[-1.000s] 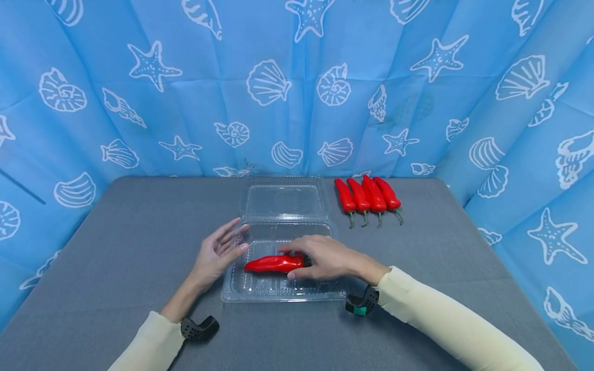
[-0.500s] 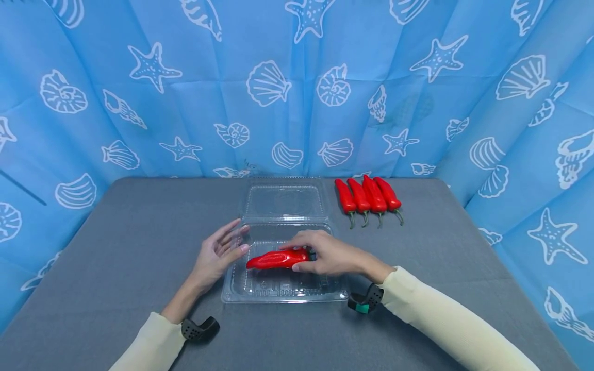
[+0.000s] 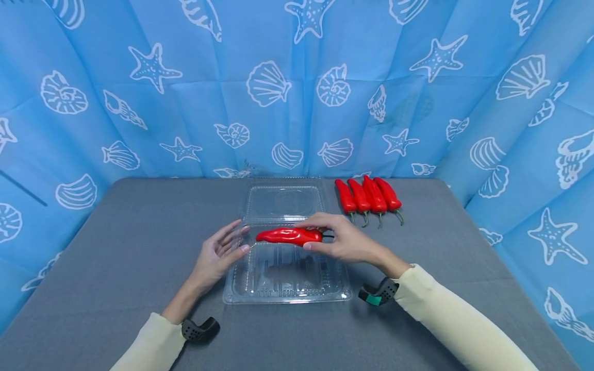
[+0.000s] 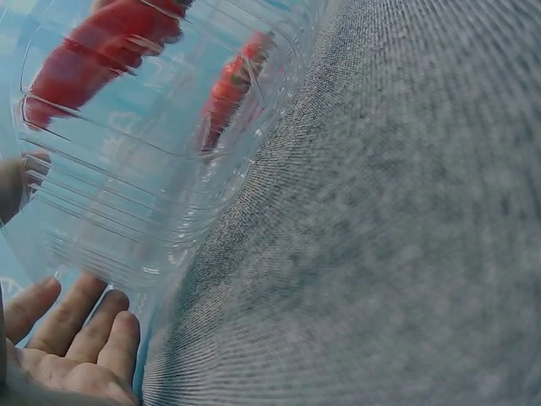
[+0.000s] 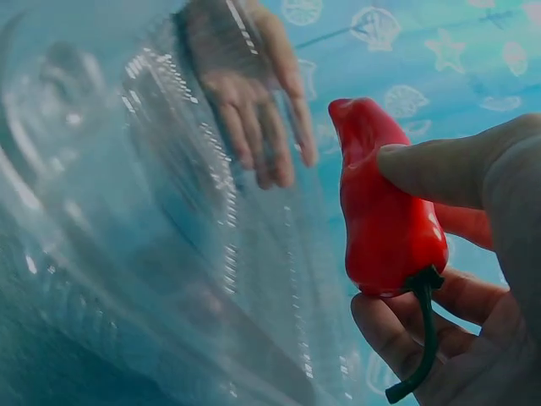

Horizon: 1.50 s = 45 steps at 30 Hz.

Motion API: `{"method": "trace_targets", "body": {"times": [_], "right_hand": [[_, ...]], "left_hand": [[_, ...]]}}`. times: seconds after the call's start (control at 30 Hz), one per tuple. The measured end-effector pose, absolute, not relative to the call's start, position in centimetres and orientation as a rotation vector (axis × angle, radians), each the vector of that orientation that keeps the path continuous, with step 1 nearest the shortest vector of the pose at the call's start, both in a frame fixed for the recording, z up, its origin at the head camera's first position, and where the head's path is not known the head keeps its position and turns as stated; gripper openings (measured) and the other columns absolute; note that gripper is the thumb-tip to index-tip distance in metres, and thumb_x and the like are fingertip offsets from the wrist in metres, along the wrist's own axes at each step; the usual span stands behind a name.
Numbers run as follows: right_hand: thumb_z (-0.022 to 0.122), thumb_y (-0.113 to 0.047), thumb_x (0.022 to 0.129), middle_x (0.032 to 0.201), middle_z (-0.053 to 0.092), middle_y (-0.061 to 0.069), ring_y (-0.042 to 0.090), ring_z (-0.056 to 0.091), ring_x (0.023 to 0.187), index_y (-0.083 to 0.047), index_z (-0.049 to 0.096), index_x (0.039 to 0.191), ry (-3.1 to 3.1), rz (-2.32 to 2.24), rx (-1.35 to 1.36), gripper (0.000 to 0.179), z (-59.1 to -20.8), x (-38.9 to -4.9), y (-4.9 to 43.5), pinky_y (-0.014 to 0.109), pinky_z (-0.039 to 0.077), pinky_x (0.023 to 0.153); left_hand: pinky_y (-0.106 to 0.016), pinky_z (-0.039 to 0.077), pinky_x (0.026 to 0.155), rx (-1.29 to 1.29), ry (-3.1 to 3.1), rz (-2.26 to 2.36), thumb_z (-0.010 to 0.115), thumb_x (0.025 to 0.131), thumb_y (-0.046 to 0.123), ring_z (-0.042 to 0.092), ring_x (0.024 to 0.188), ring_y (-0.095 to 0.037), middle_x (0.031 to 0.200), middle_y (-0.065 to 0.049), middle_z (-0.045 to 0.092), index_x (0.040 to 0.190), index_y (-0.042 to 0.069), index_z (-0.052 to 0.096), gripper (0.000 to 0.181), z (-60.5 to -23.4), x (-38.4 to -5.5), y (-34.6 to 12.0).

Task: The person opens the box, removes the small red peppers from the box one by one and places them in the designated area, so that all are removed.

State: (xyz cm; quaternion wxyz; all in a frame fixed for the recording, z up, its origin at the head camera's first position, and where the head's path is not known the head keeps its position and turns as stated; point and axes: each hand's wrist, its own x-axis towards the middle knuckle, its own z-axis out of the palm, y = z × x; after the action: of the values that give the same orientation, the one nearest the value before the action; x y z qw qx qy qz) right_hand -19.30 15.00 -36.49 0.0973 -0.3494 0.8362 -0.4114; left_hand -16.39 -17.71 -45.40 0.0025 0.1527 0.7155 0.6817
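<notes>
A glossy red chili pepper (image 3: pixel 287 236) with a dark green stem is held in my right hand (image 3: pixel 343 239), thumb on the near side and fingers on the far side. It hangs level above the open clear plastic container (image 3: pixel 287 296), its tip pointing left. In the right wrist view the thumb presses the red pepper (image 5: pixel 385 220) near its middle, the stem (image 5: pixel 429 330) curving down. My left hand (image 3: pixel 215 257) stays at the container's left side with fingers extended, fingertips right at the wall; in the left wrist view these fingers (image 4: pixel 76 326) lie beside the clear plastic.
Several more red peppers (image 3: pixel 375 196) lie in a row at the back right of the grey tabletop (image 3: pixel 162 221), stems toward me. The container's hinged lid (image 3: pixel 284 201) lies folded back behind its base. A blue shell-patterned curtain (image 3: pixel 195 93) closes off the back and sides.
My right hand has lifted the pepper from low in the container and carried it up, away from me and slightly right. The left hand has stayed in place.
</notes>
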Motion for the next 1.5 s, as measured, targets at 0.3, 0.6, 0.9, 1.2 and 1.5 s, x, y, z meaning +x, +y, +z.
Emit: {"method": "trace_targets", "body": {"times": [0.3,0.6,0.9,1.2,1.5], "right_hand": [[0.079,-0.016,0.088,0.125,0.066,0.003,0.023,0.058,0.105,-0.014,0.066,0.135,2.605,-1.314,-0.975,0.049,-35.6,-20.0,17.7,0.050,0.055,0.084],[0.077,-0.016,0.089,0.119,0.064,0.009,0.026,0.057,0.104,-0.011,0.064,0.138,2.747,-1.341,-0.781,0.051,-35.4,-20.8,21.4,0.040,0.055,0.082],[0.073,-0.020,0.094,0.125,0.061,0.019,0.033,0.056,0.098,-0.008,0.060,0.141,2.843,-1.384,-0.509,0.051,-36.2,-22.0,25.1,0.027,0.054,0.069],[0.068,-0.026,0.098,0.131,0.061,0.025,0.029,0.056,0.100,-0.002,0.057,0.142,2.950,-1.427,-0.318,0.051,-37.3,-23.4,28.9,0.016,0.052,0.066],[0.060,-0.037,0.102,0.140,0.054,0.028,0.033,0.050,0.114,-0.001,0.050,0.148,2.967,-1.448,0.072,0.059,-39.2,-25.3,32.6,0.010,0.048,0.069]], "left_hand": [[-0.023,0.040,0.110,0.481,2.258,2.139,0.070,0.093,0.002,0.046,0.139,-0.035,0.148,-0.021,0.051,0.154,0.001,0.036,0.070,-45.5,-16.4,-17.7],[-0.024,0.039,0.112,0.488,2.248,2.141,0.070,0.092,0.002,0.046,0.139,-0.034,0.148,-0.020,0.051,0.154,0.001,0.037,0.070,-45.5,-16.5,-17.6],[-0.025,0.038,0.112,0.474,2.255,2.134,0.071,0.092,0.003,0.046,0.139,-0.033,0.148,-0.019,0.052,0.154,0.002,0.037,0.070,-45.5,-16.5,-17.6],[-0.025,0.038,0.112,0.485,2.241,2.143,0.070,0.092,0.002,0.045,0.140,-0.034,0.148,-0.020,0.051,0.154,0.000,0.037,0.070,-45.5,-16.4,-17.6],[-0.025,0.038,0.112,0.496,2.242,2.148,0.070,0.092,0.001,0.045,0.140,-0.035,0.148,-0.021,0.051,0.154,0.000,0.037,0.070,-45.5,-16.5,-17.6]]}}
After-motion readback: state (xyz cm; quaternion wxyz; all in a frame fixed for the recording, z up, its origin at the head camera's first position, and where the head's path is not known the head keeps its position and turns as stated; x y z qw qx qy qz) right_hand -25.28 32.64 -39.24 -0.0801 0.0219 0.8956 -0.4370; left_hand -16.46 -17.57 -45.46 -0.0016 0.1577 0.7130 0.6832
